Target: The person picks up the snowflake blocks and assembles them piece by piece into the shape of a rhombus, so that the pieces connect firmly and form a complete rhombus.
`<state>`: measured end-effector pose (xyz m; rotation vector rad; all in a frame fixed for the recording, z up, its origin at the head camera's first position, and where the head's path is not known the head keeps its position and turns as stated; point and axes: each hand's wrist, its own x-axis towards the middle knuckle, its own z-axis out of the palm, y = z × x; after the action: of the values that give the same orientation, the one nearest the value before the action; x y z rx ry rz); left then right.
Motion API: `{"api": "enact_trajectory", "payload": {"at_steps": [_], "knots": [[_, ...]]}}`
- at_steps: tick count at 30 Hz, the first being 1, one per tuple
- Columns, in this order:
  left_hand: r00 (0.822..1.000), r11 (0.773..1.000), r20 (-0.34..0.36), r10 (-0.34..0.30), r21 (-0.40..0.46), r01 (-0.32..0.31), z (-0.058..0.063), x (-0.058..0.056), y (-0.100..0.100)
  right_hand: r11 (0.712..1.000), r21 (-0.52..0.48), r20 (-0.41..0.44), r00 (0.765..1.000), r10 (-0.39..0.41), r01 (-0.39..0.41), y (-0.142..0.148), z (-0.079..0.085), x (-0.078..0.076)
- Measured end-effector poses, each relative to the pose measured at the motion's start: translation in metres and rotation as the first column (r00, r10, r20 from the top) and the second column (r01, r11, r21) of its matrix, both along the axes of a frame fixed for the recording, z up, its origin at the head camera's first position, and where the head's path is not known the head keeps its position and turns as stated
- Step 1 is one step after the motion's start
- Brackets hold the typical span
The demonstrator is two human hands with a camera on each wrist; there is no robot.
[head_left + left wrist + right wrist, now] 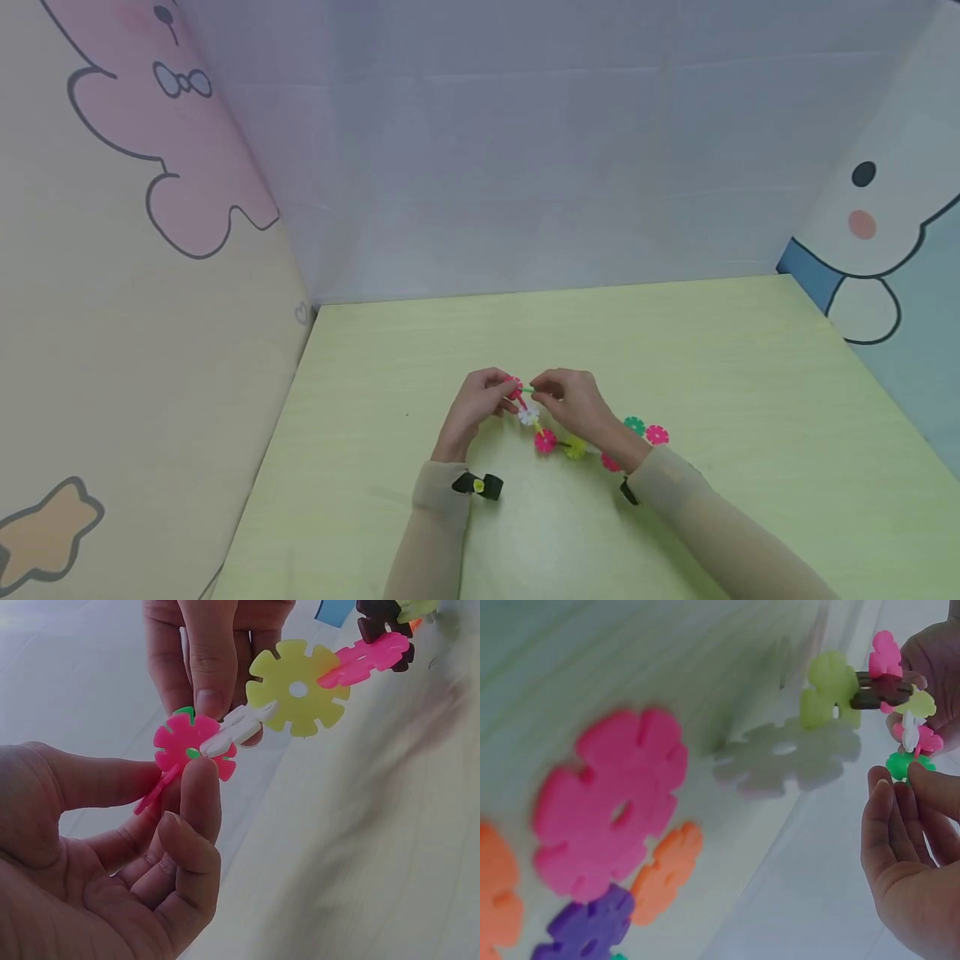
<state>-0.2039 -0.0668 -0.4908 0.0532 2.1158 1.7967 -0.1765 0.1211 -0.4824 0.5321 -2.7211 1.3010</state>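
Observation:
Notched flower-shaped plastic discs are slotted together into a chain. My left hand (471,407) pinches a pink disc (176,742) at the chain's upper end between thumb and fingers. A green disc (906,766) is pinched in my right hand (579,404), its edge against the pink disc. From there the chain runs through a white disc (238,729), a yellow disc (285,671), another pink disc (364,661), a brown disc (381,621) and a yellow-green disc (829,682), which hangs over its shadow on the table.
Loose discs lie on the pale table (375,517) by my right forearm: a pink disc (607,795), an orange disc (667,862) and a purple disc (585,922). A green disc (634,426) lies there too. Walls with cartoon prints stand around the table.

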Motion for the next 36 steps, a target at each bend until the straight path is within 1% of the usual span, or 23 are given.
{"api": "enact_trajectory", "payload": {"at_steps": [5,10,13,15,17,21,24,27,30,36], "knots": [[1.0,1.0,0.019,0.01,0.007,-0.01,-0.001,-0.001,0.0,1.0,0.014,0.009,1.0,-0.015,0.015,0.008,-0.001,0.0],[0.999,1.0,0.021,0.025,0.006,-0.025,-0.003,-0.003,-0.002,0.999,0.022,-0.006,0.999,-0.035,0.035,0.026,0.0,0.001],[0.999,0.999,0.016,0.032,0.005,-0.032,-0.004,-0.004,-0.004,0.997,0.058,-0.019,0.999,-0.047,0.048,0.04,0.001,0.001],[0.999,0.999,0.013,0.039,0.01,-0.039,-0.004,-0.004,-0.005,0.994,0.093,-0.008,0.999,-0.052,0.052,0.05,0.002,0.001],[0.999,0.999,0.009,0.046,0.017,-0.046,-0.003,-0.004,-0.006,0.99,0.132,0.026,0.999,-0.048,0.044,0.061,0.003,0.002],[0.998,0.998,0.006,0.06,0.027,-0.06,-0.003,-0.004,-0.007,0.977,0.211,0.129,0.991,-0.035,0.007,0.081,0.004,0.005],[0.998,0.998,0.008,0.066,0.025,-0.066,-0.003,-0.004,-0.007,0.965,0.262,0.214,0.976,-0.045,-0.013,0.093,0.005,0.008],[0.997,0.997,0.009,0.071,0.019,-0.072,-0.003,-0.005,-0.008,0.952,0.304,0.28,0.958,-0.064,-0.025,0.102,0.005,0.011],[0.997,0.997,0.011,0.076,0.016,-0.076,-0.004,-0.005,-0.008,0.939,0.341,0.312,0.948,-0.069,-0.043,0.108,0.004,0.012],[0.997,0.997,0.002,0.076,0.015,-0.076,-0.005,-0.005,-0.008,0.916,0.395,0.338,0.938,-0.078,-0.066,0.118,0.002,0.017]]}}
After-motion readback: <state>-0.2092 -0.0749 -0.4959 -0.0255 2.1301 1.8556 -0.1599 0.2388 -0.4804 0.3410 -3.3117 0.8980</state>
